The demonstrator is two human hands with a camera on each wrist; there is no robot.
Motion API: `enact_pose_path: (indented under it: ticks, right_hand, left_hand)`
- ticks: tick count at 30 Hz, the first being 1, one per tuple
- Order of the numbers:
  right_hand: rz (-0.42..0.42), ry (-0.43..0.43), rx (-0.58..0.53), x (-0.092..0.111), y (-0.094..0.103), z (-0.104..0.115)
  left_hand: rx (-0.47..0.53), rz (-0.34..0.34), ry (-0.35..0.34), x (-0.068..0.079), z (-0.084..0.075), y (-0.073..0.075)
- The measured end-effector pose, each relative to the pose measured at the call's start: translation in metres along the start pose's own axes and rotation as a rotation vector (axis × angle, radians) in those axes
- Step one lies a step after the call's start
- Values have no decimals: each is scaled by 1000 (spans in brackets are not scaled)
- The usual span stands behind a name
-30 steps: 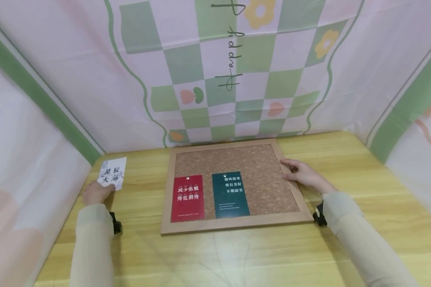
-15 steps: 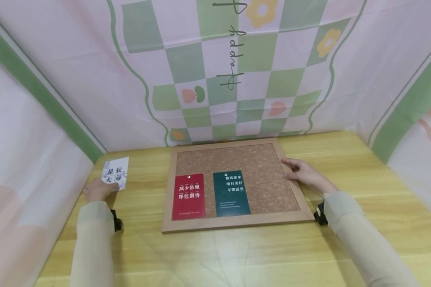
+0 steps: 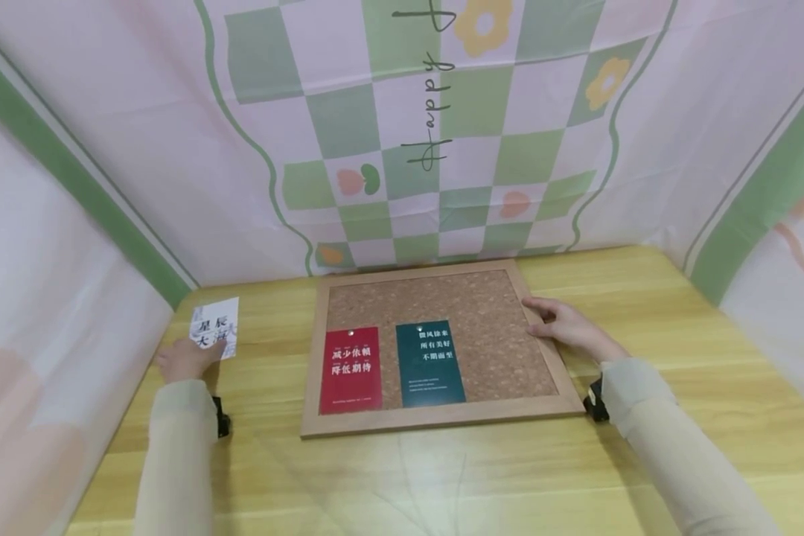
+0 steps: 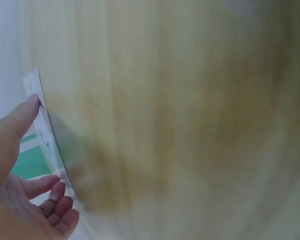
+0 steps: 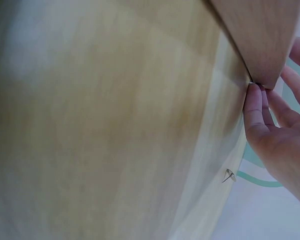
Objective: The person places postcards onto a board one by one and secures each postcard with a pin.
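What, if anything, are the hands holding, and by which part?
Left hand: near end of the white card. Right hand: right side of the corkboard frame. Both touch; whether either truly grips can't be told.

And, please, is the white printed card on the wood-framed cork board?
No, the left hand holds the card apart from the board.

Red card [image 3: 351,388], dark teal card [image 3: 430,380], both white-lettered; speckled brown corkboard [image 3: 499,339]; black-lettered white card [image 3: 218,311].
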State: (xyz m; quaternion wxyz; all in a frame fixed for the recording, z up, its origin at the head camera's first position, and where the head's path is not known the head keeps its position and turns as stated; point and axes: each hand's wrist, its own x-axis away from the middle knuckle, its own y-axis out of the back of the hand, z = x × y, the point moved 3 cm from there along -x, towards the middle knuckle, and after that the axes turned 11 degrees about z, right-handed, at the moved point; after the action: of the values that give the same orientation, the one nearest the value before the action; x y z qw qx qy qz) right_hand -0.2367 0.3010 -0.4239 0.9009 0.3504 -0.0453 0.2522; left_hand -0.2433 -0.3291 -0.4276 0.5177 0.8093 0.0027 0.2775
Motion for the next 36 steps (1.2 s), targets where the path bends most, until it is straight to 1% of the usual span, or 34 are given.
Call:
enact_pose_path:
  ticks: [4, 6, 9, 14, 18, 20, 25, 27, 29, 33, 36]
  right_hand:
    - [4, 10, -3, 0, -1, 1]
    - [7, 14, -5, 0, -1, 2]
    - [8, 16, -10, 0, -1, 1]
    - [6, 17, -13, -1, -1, 1]
    - [9, 23, -22, 0, -1, 2]
    - [11, 24, -29, 0, -1, 2]
    - [13, 26, -43, 1, -1, 1]
    - [13, 23, -42, 1, -1, 0]
    - [15, 20, -53, 1, -1, 1]
    - [22, 15, -89, 1, -2, 2]
    - [24, 21, -94, 1, -1, 2]
  left_hand:
    - [21, 13, 25, 1, 0, 0]
    - [19, 14, 31, 3, -1, 1]
    - [50, 2, 31, 5, -1, 1]
    - [124, -34, -5, 8, -1, 1]
    - [187, -48, -33, 10, -1, 1]
    - [244, -49, -37, 11, -2, 0]
    - [461, -46, -64, 11, -4, -1]
    - [506, -54, -79, 9, -6, -1]
    - [504, -71, -87, 8, -9, 0]
    - [460, -122, -93, 8, -15, 4]
    - [452, -166, -120, 8, -19, 5]
